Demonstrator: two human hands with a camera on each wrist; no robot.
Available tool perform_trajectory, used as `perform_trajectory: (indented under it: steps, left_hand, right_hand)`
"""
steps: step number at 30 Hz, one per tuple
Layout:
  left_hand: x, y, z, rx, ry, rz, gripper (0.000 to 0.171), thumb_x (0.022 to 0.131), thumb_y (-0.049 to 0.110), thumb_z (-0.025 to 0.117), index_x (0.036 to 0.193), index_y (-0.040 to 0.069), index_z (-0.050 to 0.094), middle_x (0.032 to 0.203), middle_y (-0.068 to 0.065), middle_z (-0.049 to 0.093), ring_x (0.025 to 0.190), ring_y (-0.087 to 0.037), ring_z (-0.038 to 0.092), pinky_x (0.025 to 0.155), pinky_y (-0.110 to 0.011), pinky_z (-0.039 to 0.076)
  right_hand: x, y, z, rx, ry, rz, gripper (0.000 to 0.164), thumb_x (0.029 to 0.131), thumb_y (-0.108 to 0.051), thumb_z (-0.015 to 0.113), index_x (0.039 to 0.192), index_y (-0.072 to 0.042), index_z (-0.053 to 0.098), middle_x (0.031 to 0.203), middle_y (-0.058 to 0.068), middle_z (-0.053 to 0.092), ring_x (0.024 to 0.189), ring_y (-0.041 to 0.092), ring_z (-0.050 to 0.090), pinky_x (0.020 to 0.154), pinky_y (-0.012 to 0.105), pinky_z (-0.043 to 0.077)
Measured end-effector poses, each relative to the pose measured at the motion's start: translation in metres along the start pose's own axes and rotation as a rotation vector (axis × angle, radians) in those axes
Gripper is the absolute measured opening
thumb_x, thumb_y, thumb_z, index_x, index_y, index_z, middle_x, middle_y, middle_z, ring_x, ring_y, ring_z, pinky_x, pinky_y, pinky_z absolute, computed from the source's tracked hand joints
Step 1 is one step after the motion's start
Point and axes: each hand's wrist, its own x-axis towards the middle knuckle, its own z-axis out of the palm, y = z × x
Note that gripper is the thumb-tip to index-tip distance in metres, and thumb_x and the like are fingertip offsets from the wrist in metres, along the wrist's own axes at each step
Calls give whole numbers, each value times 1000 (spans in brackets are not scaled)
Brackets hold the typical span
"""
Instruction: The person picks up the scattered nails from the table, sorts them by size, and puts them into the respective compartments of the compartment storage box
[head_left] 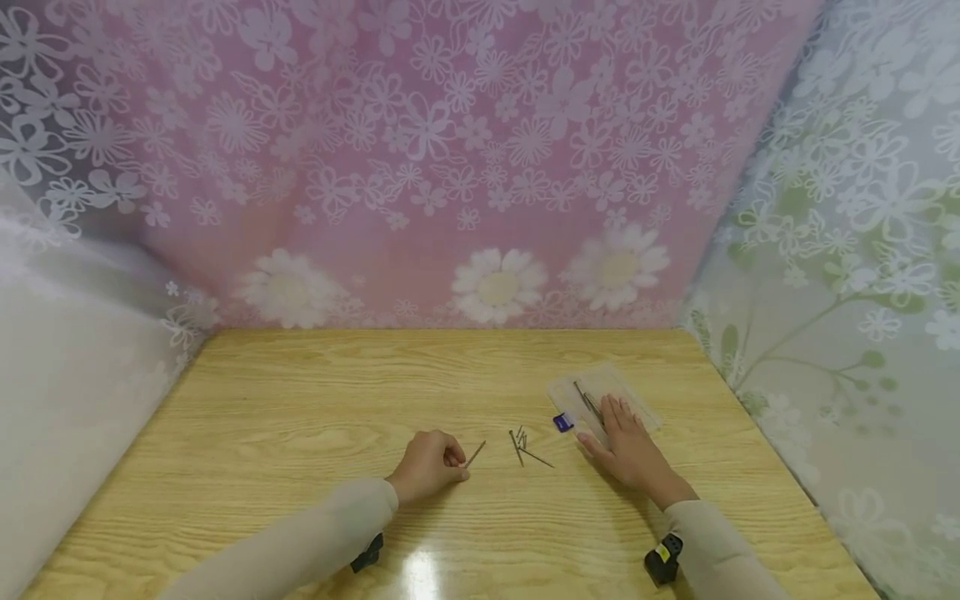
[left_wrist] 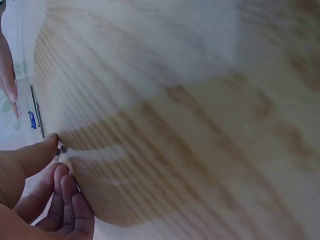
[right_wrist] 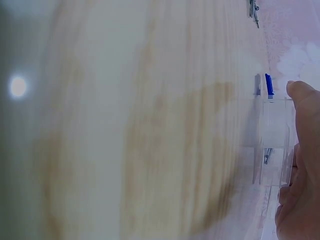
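My left hand (head_left: 429, 467) pinches a slim metal nail (head_left: 476, 452) between thumb and fingertips, with its point slanting up and right. Round metal heads (left_wrist: 64, 149) show close by the fingertips in the left wrist view. Just to the right, a small pile of nails (head_left: 517, 448), long and short, lies on the table. My right hand (head_left: 626, 446) rests with fingers extended over a clear plastic box (head_left: 618, 381), covering part of it. Inside the box lie several nails (head_left: 590, 403). A blue latch (head_left: 562, 422) sticks out at its left end, near my thumb.
The wood-grain table (head_left: 300, 400) meets a pink flowered backdrop (head_left: 420, 275) behind and a pale flowered one (head_left: 817, 367) on the right. A light glare (head_left: 420, 575) shows on the near part of the tabletop.
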Motion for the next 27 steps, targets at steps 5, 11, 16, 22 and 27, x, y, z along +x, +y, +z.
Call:
perform_trajectory:
  steps: [5, 11, 16, 22, 27]
  left_hand:
    - [2, 3, 5, 49, 23, -21, 12, 79, 10, 79, 80, 2, 70, 71, 3, 61, 64, -5, 53, 59, -20, 47]
    - [5, 9, 10, 62, 39, -21, 9, 80, 9, 77, 77, 4, 70, 69, 3, 62, 62, -4, 53, 57, -20, 46]
    - [5, 10, 14, 66, 41, -30, 8, 84, 5, 73, 75, 6, 72, 70, 3, 63, 60, -4, 53, 55, -20, 46]
    - [5, 9, 13, 84, 34, -18, 10, 85, 2, 70, 75, 5, 70, 70, 0, 63, 59, -5, 53, 55, -21, 46]
    - [4, 7, 12, 103, 20, 5, 8, 88, 3, 68, 80, 3, 68, 75, -3, 65, 64, -7, 55, 57, -22, 46]
  right_hand:
    - [-1, 0, -1, 6, 0, -7, 87, 98, -53, 43, 148, 12, 14, 153, 32, 13, 141, 50, 10, 109, 64, 12]
    - [-2, 2, -4, -3, -2, 8, 87, 98, -54, 42, 148, 11, 13, 154, 31, 12, 141, 49, 9, 111, 63, 11]
    - [-2, 2, -4, 7, -8, 9, 87, 98, -53, 44, 148, 11, 13, 154, 31, 12, 141, 49, 9, 110, 63, 10]
    - [-1, 0, -3, 0, -1, 3, 87, 98, -53, 43, 148, 11, 14, 154, 31, 13, 141, 49, 9, 110, 63, 11]
    - [0, -2, -4, 0, -5, 2, 86, 99, -52, 43, 148, 12, 13, 153, 32, 13, 141, 50, 9, 110, 64, 12]
